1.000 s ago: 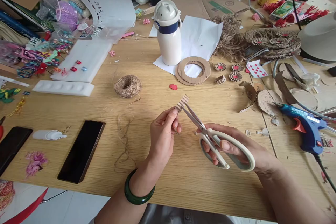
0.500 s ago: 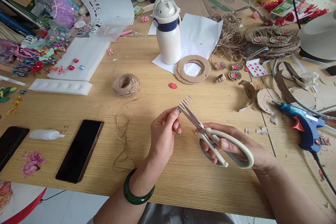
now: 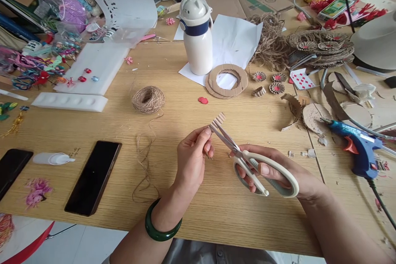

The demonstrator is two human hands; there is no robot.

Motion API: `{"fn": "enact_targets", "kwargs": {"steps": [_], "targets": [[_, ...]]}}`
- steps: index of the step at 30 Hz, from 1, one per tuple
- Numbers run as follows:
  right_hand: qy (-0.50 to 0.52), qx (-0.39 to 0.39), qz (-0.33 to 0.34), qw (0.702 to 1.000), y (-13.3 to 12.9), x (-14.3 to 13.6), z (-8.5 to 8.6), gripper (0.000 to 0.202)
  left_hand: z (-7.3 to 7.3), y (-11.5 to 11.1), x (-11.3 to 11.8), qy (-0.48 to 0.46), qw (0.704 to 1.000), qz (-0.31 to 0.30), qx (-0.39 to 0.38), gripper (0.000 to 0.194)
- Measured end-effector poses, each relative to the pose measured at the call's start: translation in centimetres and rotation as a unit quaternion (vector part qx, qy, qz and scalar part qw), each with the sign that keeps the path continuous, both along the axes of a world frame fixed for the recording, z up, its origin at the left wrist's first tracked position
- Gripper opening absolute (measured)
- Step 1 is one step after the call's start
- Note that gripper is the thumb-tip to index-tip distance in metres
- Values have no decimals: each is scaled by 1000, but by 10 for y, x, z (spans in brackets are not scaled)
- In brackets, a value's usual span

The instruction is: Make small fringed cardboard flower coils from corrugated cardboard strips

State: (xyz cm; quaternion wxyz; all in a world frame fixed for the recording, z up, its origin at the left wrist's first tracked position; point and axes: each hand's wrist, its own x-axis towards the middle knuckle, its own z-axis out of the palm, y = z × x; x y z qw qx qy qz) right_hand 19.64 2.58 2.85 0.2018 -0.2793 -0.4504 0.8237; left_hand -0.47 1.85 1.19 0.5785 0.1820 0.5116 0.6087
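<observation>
Between thumb and fingers, my left hand pinches a small strip of corrugated cardboard, whose ridged end sticks out past the fingertips. A pair of scissors with pale grey-white handles is in my right hand, thumb and fingers through the loops. Its blades are parted slightly and lie across the strip close to my left fingertips. Beyond them lie small red discs and cardboard rings. Several ridged cardboard rosettes with red centres are to the right of the rings.
A twine ball sits left of my hands, near a phone. A white bottle stands behind. On the right lie a blue glue gun, cardboard scraps and a playing card. White foam blocks are at left.
Hands, scissors and strip hold almost the same position. The view has shifted very slightly; nothing was picked up or let go.
</observation>
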Motion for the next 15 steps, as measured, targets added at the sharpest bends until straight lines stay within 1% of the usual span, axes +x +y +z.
{"fn": "enact_targets", "kwargs": {"steps": [3, 6, 8, 9, 10, 11, 13, 14, 15], "targets": [[-5, 7, -15, 1000, 0, -1, 4, 47, -1, 0, 0, 0, 1000, 1, -3, 12], [-32, 32, -28, 999, -1, -3, 7, 50, -2, 1, -1, -2, 1000, 5, 0, 12], [-97, 85, -69, 989, -1, -5, 5, 52, -2, 2, -2, -5, 1000, 6, 6, 12], [-150, 132, -103, 974, -1, -6, 3, 52, -3, 2, -2, -6, 1000, 6, 9, 12], [-213, 192, -144, 947, -1, -7, -1, 50, -3, 2, -2, -7, 1000, 7, 12, 13], [-282, 258, -184, 906, -1, -8, -6, 47, -3, 2, -3, -8, 1000, 8, 13, 14], [-410, 382, -231, 795, -1, -8, -17, 42, -2, 2, -2, -7, 1000, 5, 14, 16], [-457, 432, -233, 742, -1, -8, -22, 41, -2, 1, -2, -8, 1000, -1, 12, 17], [-489, 475, -224, 696, -1, -7, -25, 39, -2, 1, -1, -9, 1000, -11, 9, 18]]}}
